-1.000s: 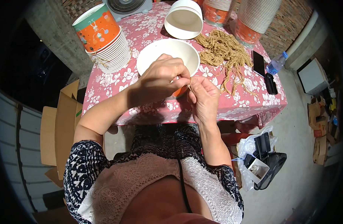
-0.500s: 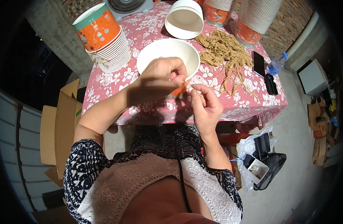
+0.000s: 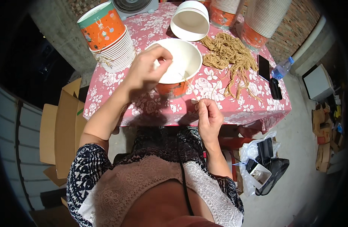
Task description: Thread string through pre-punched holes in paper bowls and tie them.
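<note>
A paper bucket [image 3: 170, 89], white inside and orange outside, stands mouth up near the table's front edge. A short tan cord [image 3: 186, 80] hangs at its front right rim. Over the left part of the bucket is my left hand [image 3: 148, 67], raised, with thumb and fingertips brought together in a pinch. My right hand [image 3: 210, 115] is at the table's front edge, to the right of the bucket and apart from it, its thumb and forefinger pressed together. Anything in either pinch is too small or hidden to name.
A pile of tan cords [image 3: 230, 56] lies right of the bucket. Stacked paper buckets [image 3: 115, 53] stand at left, with more stacks [image 3: 263, 22] at the back right. A white bucket [image 3: 189, 24] lies tipped behind. A phone [image 3: 263, 67] and water bottle [image 3: 281, 69] sit at the right edge.
My hands have come apart from the cord at the bucket's front. The left moved left and up over the bucket; the right drew back slightly toward me. The bucket's front and cord now show.
</note>
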`<control>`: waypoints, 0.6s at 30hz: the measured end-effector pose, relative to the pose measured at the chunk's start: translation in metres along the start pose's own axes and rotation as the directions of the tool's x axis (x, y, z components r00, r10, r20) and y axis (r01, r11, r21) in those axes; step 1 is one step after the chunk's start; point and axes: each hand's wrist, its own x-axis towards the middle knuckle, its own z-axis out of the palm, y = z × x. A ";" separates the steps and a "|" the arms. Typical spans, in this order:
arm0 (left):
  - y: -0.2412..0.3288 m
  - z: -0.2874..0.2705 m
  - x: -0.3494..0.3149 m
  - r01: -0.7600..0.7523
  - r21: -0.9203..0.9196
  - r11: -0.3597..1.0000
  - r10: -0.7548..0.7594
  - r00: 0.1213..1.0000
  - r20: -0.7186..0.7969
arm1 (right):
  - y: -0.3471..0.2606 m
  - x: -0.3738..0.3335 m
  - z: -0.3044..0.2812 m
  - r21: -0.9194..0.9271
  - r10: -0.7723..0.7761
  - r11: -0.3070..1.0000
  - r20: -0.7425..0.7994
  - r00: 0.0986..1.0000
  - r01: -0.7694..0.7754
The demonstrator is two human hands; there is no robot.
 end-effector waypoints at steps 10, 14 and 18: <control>-0.049 -0.057 -0.031 -0.188 0.491 0.851 0.110 0.977 0.183 | -0.009 0.002 -0.043 0.209 0.101 0.969 0.147 0.984 -0.131; -0.029 -0.056 -0.038 -0.227 0.579 0.783 0.169 0.974 0.154 | -0.014 0.001 -0.057 0.241 0.020 0.970 0.027 0.999 -0.026; 0.002 -0.029 -0.031 -0.388 0.554 0.736 0.357 0.919 0.168 | -0.032 -0.002 -0.060 0.327 -0.046 0.943 -0.039 0.998 0.057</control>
